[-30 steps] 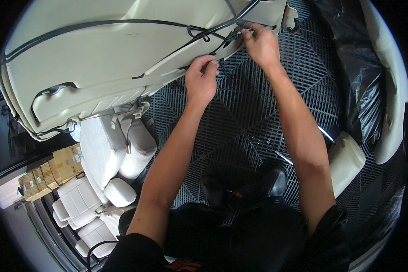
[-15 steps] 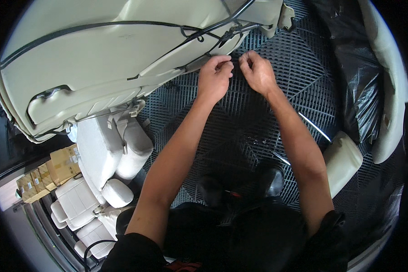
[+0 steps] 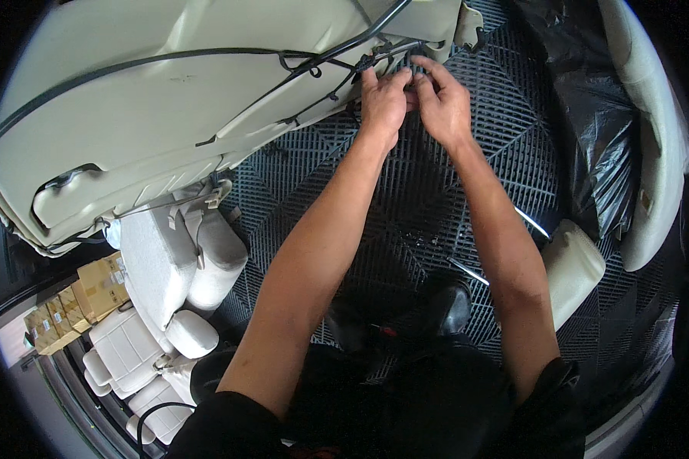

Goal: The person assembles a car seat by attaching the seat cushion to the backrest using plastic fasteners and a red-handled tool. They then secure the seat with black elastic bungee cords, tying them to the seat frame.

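A large beige moulded panel [image 3: 130,115] fills the upper left, with black cord [image 3: 191,55] strung across it and a dark bar [image 3: 371,29] near its right part. Both my hands are at its lower right edge, close together. My left hand [image 3: 385,107] has its fingers curled, one fingertip up against the tangle of black cord [image 3: 364,65]. Beside it, my right hand [image 3: 445,111] has its thumb and fingers bent toward the left hand's fingertips, the index finger reaching to the panel's edge. What sits between the fingers is small, dark and partly hidden.
Below lies a dark slatted mat [image 3: 298,176]. A beige headrest [image 3: 578,268] with metal rods rests by my right forearm. Black plastic sheeting [image 3: 589,115] and a long pale padded piece [image 3: 651,153] line the right. Grey seats [image 3: 157,260] and cardboard boxes [image 3: 99,287] stand left.
Both hands have moved up to the panel's edge and the black cord, and have come closer together. The view has shifted slightly, so the panel appears a little further left.
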A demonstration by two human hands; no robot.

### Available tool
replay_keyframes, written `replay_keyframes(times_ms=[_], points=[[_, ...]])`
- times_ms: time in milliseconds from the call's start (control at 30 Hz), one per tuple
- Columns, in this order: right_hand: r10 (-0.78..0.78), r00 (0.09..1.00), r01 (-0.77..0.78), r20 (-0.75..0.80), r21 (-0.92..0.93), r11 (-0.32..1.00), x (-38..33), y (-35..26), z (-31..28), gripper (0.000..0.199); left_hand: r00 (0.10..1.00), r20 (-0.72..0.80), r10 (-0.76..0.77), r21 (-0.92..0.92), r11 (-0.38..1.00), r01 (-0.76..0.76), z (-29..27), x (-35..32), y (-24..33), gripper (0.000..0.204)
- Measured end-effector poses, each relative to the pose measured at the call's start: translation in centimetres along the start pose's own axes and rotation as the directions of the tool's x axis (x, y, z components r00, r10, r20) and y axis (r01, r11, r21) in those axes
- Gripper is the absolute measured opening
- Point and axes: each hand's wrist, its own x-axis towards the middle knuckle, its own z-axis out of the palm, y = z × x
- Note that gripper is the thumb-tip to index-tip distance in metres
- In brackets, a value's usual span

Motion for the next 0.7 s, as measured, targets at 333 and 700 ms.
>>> replay_keyframes(times_ms=[333,700], points=[[-0.134,0.969,0.176,0.209,-0.197,0.965,5.6,-1.3,1.4,0.028,0.986,0.027,0.162,0.501,0.852,-0.153,-2.3,0.2,0.4,0.040],[-0.249,0.966,0.254,0.068,-0.416,0.873,2.5,-2.0,0.9,0.024,0.971,0.028,0.237,0.507,0.834,-0.218,-6.8,-3.7,-2.5,0.038]])
